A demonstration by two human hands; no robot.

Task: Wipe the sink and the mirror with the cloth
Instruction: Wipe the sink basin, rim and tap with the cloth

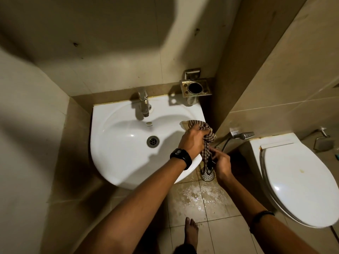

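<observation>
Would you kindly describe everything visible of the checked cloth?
The cloth is soft fabric in a brown-and-cream check, with a plain pale patch at its upper end. It is bunched, not spread. Its upper end lies on the right rim of the white sink, gripped by the left hand; the rest hangs beside the rim, its lower end held by the right hand.

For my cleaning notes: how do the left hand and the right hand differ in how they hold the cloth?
The left hand grips the upper part of the cloth over the sink rim; the right hand holds its hanging lower end beside the sink. The left wrist bears a black watch; the right wrist bears none. Both hands are curled round the same cloth.
</observation>
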